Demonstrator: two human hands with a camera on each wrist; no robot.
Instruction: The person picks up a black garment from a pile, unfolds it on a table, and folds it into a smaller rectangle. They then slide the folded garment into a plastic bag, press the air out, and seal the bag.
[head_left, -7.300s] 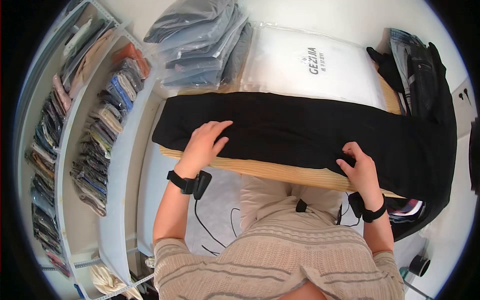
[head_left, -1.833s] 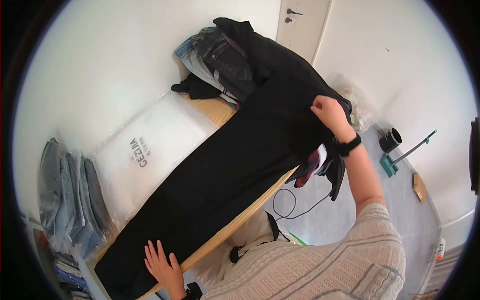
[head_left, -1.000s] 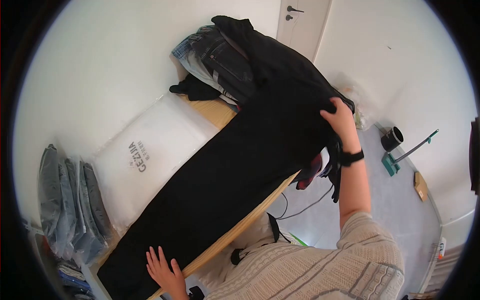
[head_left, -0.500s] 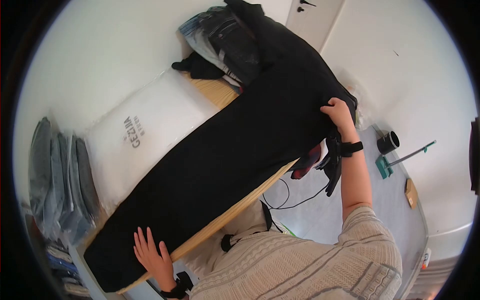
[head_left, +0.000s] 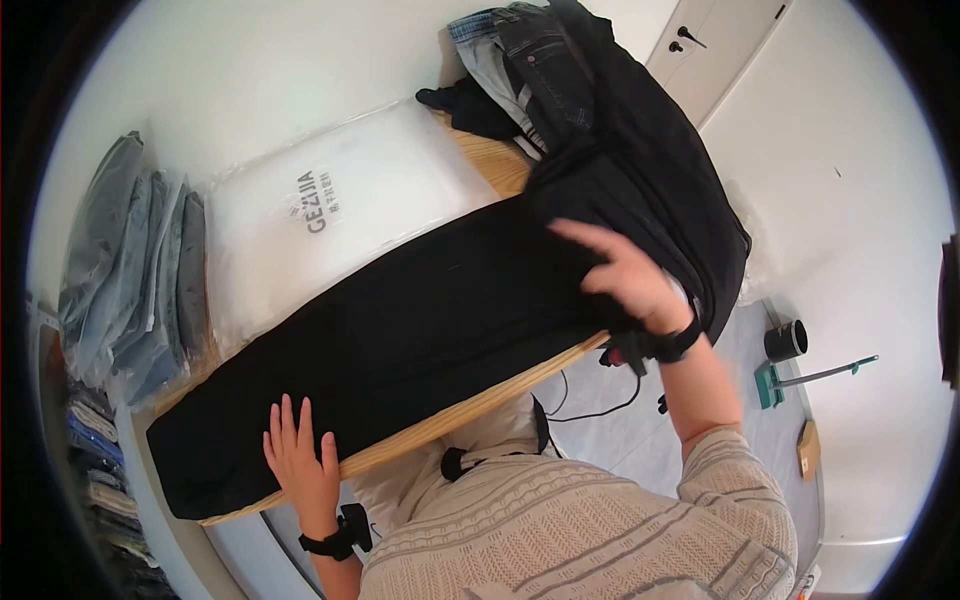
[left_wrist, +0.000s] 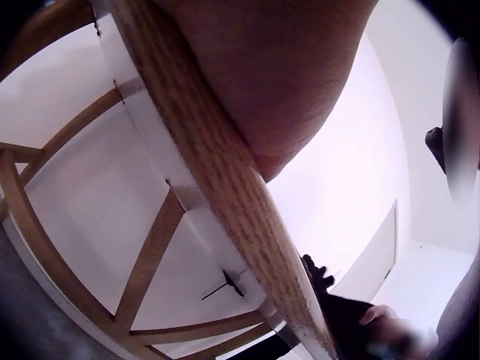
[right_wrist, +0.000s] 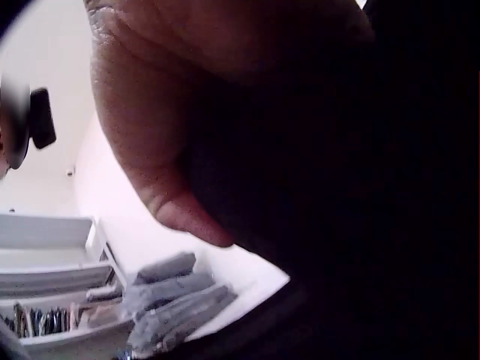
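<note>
Long black trousers (head_left: 400, 310) lie flat along a wooden table, their left end near its corner. On the cloth near that end my left hand (head_left: 301, 452) rests with fingers straight and spread; the left wrist view shows the heel of this hand (left_wrist: 285, 82) at the wooden edge (left_wrist: 225, 172). Over the right part of the trousers is my right hand (head_left: 632, 280), blurred, with index finger stretched out and thumb apart. In the right wrist view its thumb (right_wrist: 191, 217) lies against dark cloth, and the other fingers are hidden in shadow.
Behind the trousers lies a clear printed bag (head_left: 380, 180). Bagged grey garments (head_left: 130, 280) are stacked at the left. Jeans (head_left: 545, 70) and more dark clothes are piled at the far right end. A black bin (head_left: 786, 341) and green dustpan (head_left: 768, 385) stand on the floor.
My right hand has moved inward from the right edge of the trousers, and the cloth there now lies in folds. My left hand stays on the left end. The head view has turned leftward.
</note>
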